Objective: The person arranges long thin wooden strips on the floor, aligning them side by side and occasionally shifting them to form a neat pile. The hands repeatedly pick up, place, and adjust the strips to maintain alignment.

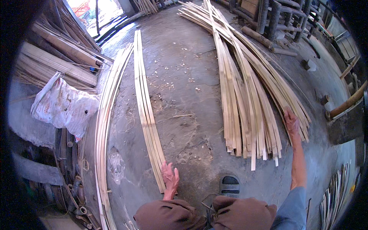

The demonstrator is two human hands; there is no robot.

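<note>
Three or so long pale bamboo strips [145, 111] lie side by side on the floor, left of centre. My left hand [170, 179] is at their near end, fingers apart, its fingertips against the strips' right edge. On the right, a large fanned pile of bamboo strips [249, 111] stretches away from me. My right arm reaches out to its right part, where my right hand [292, 120] has its fingers closed at the edge of some strips; the fingertips are partly hidden.
Another bamboo bundle [104, 134] runs along the left, beside a white sack [65, 105] and stacked split bamboo [57, 65]. A sandal [230, 186] shows by my knees. Wooden frames [283, 19] stand at the far right. More thin strips [335, 197] lie lower right.
</note>
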